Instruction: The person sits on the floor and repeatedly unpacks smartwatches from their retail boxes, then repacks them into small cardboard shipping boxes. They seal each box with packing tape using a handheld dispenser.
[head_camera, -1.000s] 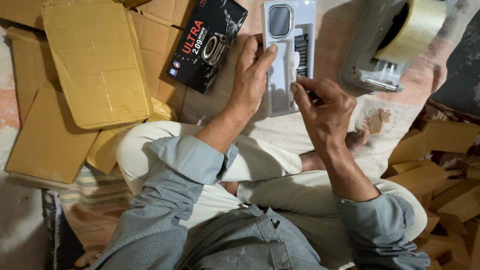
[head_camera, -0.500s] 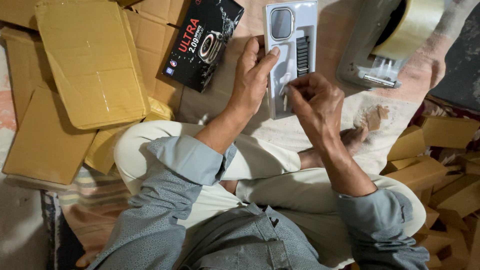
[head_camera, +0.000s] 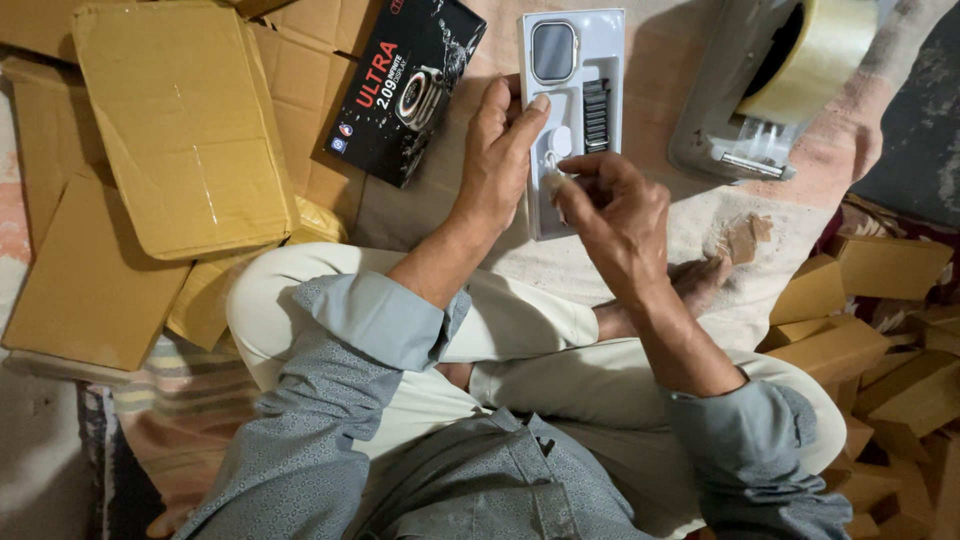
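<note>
Since a moment ago my right hand is sliding down from the tray's middle toward its lower end, while my left hand is staying flat along the left rim. Largest near the tray are the flattened cardboard boxes, lying well to its left; the tape dispenser is sitting to its right, and the black printed box is resting just beside its left edge. The white moulded tray itself, lying on the cloth ahead of my knees, is looking light and thin, likely flexing, so I am steadying it by the rim. Its watch face is filling the top recess, the dark strap lying below. My right fingertips are pinching a small white piece, smooth and probably slippery; my left fingers are spread.
</note>
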